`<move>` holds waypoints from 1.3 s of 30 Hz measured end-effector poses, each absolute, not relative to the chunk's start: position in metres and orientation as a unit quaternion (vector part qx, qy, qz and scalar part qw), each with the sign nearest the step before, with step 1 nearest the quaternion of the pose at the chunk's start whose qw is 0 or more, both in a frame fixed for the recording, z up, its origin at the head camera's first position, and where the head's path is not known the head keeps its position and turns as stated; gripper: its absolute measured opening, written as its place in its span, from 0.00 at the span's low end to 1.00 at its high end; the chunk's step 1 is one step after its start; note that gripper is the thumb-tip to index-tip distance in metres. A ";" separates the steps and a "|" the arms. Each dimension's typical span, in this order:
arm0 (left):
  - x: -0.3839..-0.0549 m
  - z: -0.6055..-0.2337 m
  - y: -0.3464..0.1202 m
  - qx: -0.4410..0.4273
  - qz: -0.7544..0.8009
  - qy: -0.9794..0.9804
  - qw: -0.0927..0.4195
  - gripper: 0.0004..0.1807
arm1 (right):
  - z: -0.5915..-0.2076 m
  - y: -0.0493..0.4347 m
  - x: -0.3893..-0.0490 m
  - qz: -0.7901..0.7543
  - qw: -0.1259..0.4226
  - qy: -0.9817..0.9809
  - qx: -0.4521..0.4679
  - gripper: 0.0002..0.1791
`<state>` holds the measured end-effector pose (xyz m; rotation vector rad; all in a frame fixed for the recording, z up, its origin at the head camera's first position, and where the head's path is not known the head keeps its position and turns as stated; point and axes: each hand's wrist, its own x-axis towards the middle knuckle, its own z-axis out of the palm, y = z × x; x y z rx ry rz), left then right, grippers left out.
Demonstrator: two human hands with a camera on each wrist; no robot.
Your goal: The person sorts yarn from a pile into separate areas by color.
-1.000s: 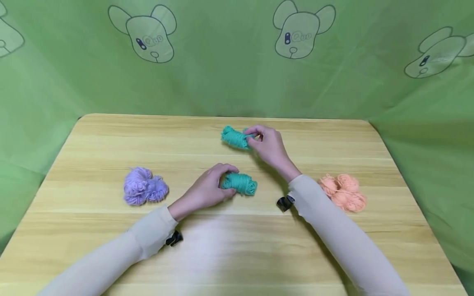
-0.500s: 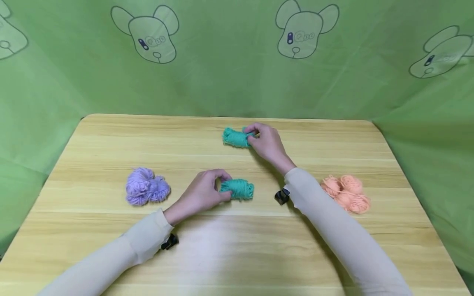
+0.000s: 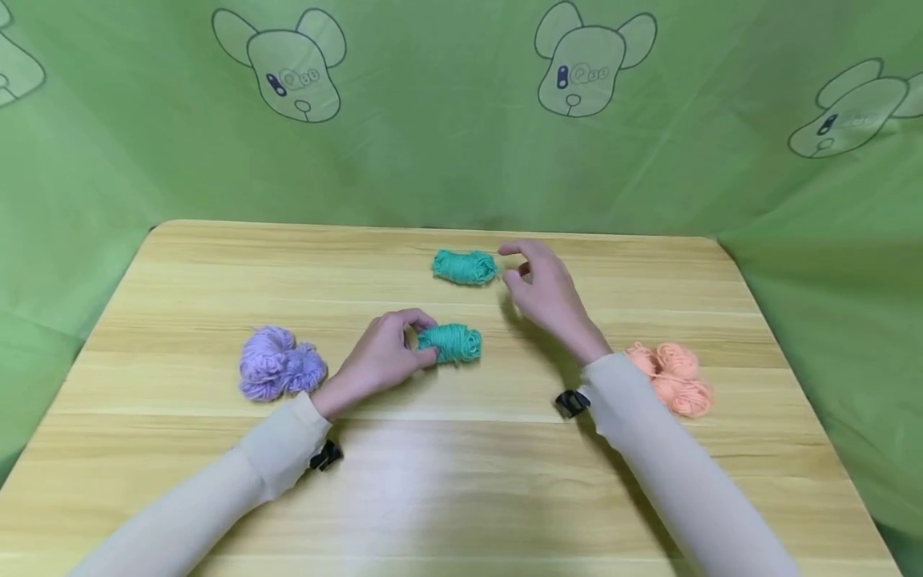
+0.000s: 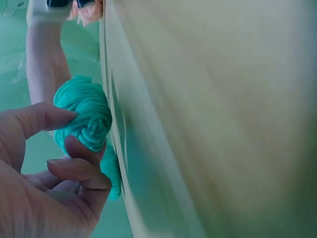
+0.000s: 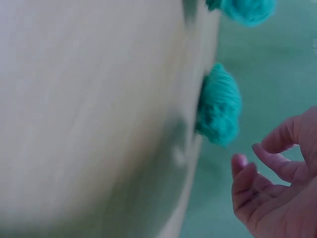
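Note:
My left hand (image 3: 378, 353) pinches one end of a teal yarn skein (image 3: 454, 343) between thumb and fingers, near the middle of the table. In the left wrist view the held skein (image 4: 84, 113) shows its looped end, raised off the wood. Behind it, toward the far edge, a second teal yarn skein (image 3: 465, 267) lies on the table. Just right of that skein is my right hand (image 3: 550, 292), fingers loosely bent and apart from the yarn. The right wrist view shows a gap between the fingertips (image 5: 239, 161) and the lying skein (image 5: 220, 106).
Purple yarn balls (image 3: 277, 365) sit clustered at the left of the wooden table (image 3: 447, 489). Peach yarn balls (image 3: 674, 378) are grouped at the right, partly behind the right sleeve (image 3: 649, 433). A green cloth (image 3: 440, 160) surrounds the table's back and sides.
My right hand has let go of the far skein and drawn back to the right. My left hand, holding its skein, has shifted slightly left and up in the head view.

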<state>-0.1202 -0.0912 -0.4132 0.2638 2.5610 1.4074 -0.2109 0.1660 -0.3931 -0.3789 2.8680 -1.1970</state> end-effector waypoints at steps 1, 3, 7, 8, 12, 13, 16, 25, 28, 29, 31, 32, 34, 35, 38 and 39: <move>-0.123 -0.413 -0.092 0.085 0.477 0.869 0.102 0.19 | -0.390 0.170 -0.206 -0.380 0.000 0.917 -0.125 0.23; -0.129 -0.413 -0.093 0.077 0.477 0.870 0.097 0.20 | -0.384 0.178 -0.194 -0.375 -0.006 0.917 -0.137 0.22; -0.142 -0.413 -0.092 0.067 0.483 0.868 0.087 0.20 | -0.374 0.194 -0.169 -0.353 -0.014 0.921 -0.165 0.27; -0.145 -0.413 -0.091 0.066 0.485 0.868 0.085 0.20 | -0.372 0.198 -0.162 -0.347 -0.015 0.922 -0.169 0.29; -0.157 -0.413 -0.090 0.060 0.488 0.867 0.084 0.20 | -0.366 0.210 -0.137 -0.343 -0.018 0.922 -0.179 0.31; -0.160 -0.413 -0.090 0.059 0.487 0.867 0.084 0.20 | -0.367 0.212 -0.131 -0.349 -0.023 0.919 -0.185 0.31; -0.166 -0.413 -0.090 0.055 0.482 0.870 0.084 0.19 | -0.370 0.218 -0.113 -0.362 -0.037 0.908 -0.208 0.31; -0.179 -0.412 -0.086 0.061 0.481 0.869 0.094 0.24 | -0.385 0.227 -0.069 -0.299 0.003 0.929 -0.220 0.42; -0.181 -0.412 -0.087 0.062 0.481 0.869 0.097 0.25 | -0.390 0.224 -0.061 -0.269 0.013 0.937 -0.223 0.45; -0.181 -0.413 -0.087 0.061 0.481 0.869 0.099 0.25 | -0.391 0.223 -0.059 -0.261 0.011 0.938 -0.226 0.47; -0.183 -0.414 -0.089 0.057 0.480 0.870 0.102 0.25 | -0.393 0.220 -0.056 -0.245 0.009 0.941 -0.233 0.49; -0.183 -0.415 -0.090 0.056 0.479 0.870 0.103 0.25 | -0.394 0.219 -0.054 -0.239 0.006 0.941 -0.237 0.50; -0.185 -0.416 -0.091 0.052 0.478 0.870 0.106 0.25 | -0.395 0.217 -0.051 -0.230 -0.004 0.942 -0.243 0.51; -0.185 -0.417 -0.091 0.051 0.479 0.870 0.106 0.25 | -0.396 0.216 -0.050 -0.227 -0.008 0.943 -0.243 0.51; -0.187 -0.420 -0.092 0.053 0.474 0.872 0.106 0.26 | -0.400 0.215 -0.047 -0.213 -0.012 0.948 -0.236 0.52; -0.188 -0.422 -0.092 0.056 0.471 0.874 0.107 0.26 | -0.402 0.215 -0.047 -0.208 -0.012 0.950 -0.232 0.52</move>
